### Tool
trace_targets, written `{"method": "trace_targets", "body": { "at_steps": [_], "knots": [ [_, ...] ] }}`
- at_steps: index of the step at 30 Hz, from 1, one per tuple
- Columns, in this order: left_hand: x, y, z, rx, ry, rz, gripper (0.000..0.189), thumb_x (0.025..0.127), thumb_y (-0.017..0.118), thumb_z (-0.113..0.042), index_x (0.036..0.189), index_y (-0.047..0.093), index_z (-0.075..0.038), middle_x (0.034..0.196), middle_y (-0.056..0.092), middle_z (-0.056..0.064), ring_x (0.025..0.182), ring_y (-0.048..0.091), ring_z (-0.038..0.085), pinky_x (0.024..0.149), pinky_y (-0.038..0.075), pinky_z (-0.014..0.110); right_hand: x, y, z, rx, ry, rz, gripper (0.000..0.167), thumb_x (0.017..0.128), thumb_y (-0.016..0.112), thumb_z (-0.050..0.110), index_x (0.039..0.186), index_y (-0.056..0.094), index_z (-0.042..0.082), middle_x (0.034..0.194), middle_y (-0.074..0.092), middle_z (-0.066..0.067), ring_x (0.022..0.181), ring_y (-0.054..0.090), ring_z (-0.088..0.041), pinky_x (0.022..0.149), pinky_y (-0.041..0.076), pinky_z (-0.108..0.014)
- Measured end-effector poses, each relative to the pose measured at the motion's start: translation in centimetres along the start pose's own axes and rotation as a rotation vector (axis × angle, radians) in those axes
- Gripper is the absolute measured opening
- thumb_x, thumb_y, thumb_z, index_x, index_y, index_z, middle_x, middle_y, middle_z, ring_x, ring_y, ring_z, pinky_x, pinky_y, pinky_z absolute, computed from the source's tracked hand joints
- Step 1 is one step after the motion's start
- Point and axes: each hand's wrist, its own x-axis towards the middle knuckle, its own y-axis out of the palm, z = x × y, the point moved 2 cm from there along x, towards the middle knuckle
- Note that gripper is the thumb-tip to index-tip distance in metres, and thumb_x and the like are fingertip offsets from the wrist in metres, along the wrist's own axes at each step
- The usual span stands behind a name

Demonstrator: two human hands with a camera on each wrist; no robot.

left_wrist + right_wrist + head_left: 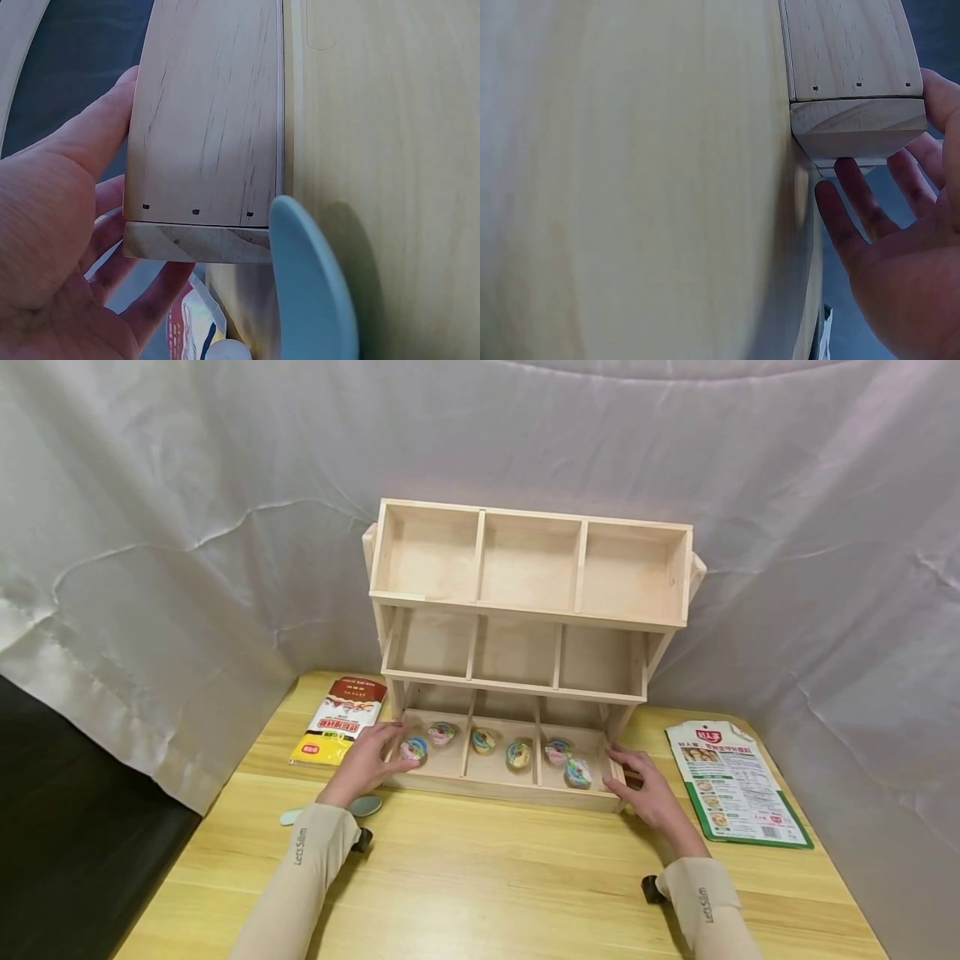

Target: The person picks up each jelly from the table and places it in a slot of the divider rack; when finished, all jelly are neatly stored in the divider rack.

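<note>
A three-tier wooden shelf [450, 602] stands on the table, each tier split into three compartments. Small jelly cups with printed lids sit in pairs in the bottom tier: two at left, one a jelly cup [413, 749]; two in the middle, one a jelly cup [517, 755]; two at right, one a jelly cup [577, 772]. My left hand [366, 762] grips the bottom tier's left end, thumb over the front board [206, 112] and fingers round the side. At the opposite end my right hand [647, 789] holds the corner, its thumb at the front edge and fingers along the end board [859, 116].
A red, white and yellow packet [341, 720] lies left of the shelf. Just under my left wrist is a pale teal spoon [366, 807], close beside the shelf in the left wrist view. On the right lies a green-and-white pouch [738, 785]. Grey curtain [525, 435] hangs behind.
</note>
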Motion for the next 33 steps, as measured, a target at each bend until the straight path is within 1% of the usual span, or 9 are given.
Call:
{"method": "trace_targets", "body": {
  "at_steps": [8, 16, 21, 28, 33],
  "knots": [
    [0.01, 0.01, -0.01, -0.003, 0.008, -0.004, 0.068, 0.086, 0.084, -0.037, 0.139, 0.062, 0.0, 0.151, 0.054, 0.02, 0.14, 0.047, 0.045, 0.114, 0.04, 0.064, -0.02, 0.06, -0.07, -0.001, 0.0, 0.002, 0.059, 0.103, 0.066, 0.026, 0.153, 0.047, 0.001, 0.158, 0.036, -0.024, 0.139, 0.042, -0.047, 0.114, 0.04, -0.064],
    [-0.04, -0.01, 0.02, 0.002, 0.011, -0.006, 0.068, 0.087, 0.084, -0.038, 0.139, 0.062, 0.0, 0.151, 0.054, 0.02, 0.14, 0.047, 0.045, 0.114, 0.04, 0.064, -0.05, 0.06, 0.01, -0.013, -0.001, -0.002, 0.058, 0.103, 0.066, 0.025, 0.153, 0.048, 0.003, 0.158, 0.037, -0.023, 0.139, 0.043, -0.046, 0.113, 0.041, -0.063],
    [-0.04, -0.03, 0.02, 0.006, 0.011, -0.004, 0.069, 0.087, 0.084, -0.038, 0.14, 0.061, 0.0, 0.152, 0.053, 0.02, 0.14, 0.047, 0.045, 0.114, 0.04, 0.064, -0.13, 0.04, 0.2, -0.021, -0.01, -0.007, 0.057, 0.104, 0.066, 0.025, 0.153, 0.048, 0.002, 0.158, 0.037, -0.024, 0.138, 0.043, -0.047, 0.112, 0.041, -0.065],
    [-0.11, -0.15, -0.12, 0.002, 0.004, 0.003, 0.069, 0.087, 0.084, -0.037, 0.14, 0.061, 0.001, 0.152, 0.053, 0.021, 0.14, 0.046, 0.045, 0.114, 0.04, 0.064, -0.04, 0.09, 0.23, -0.008, -0.003, -0.015, 0.056, 0.103, 0.067, 0.023, 0.152, 0.049, 0.001, 0.157, 0.039, -0.023, 0.139, 0.043, -0.045, 0.113, 0.042, -0.064],
    [-0.09, -0.18, -0.21, 0.01, 0.009, 0.008, 0.067, 0.088, 0.083, -0.037, 0.139, 0.062, 0.001, 0.152, 0.053, 0.021, 0.14, 0.046, 0.045, 0.115, 0.039, 0.064, -0.08, 0.05, 0.36, -0.003, -0.018, -0.019, 0.055, 0.103, 0.067, 0.022, 0.151, 0.05, 0.001, 0.156, 0.04, -0.024, 0.137, 0.044, -0.046, 0.112, 0.042, -0.065]
  ]
}}
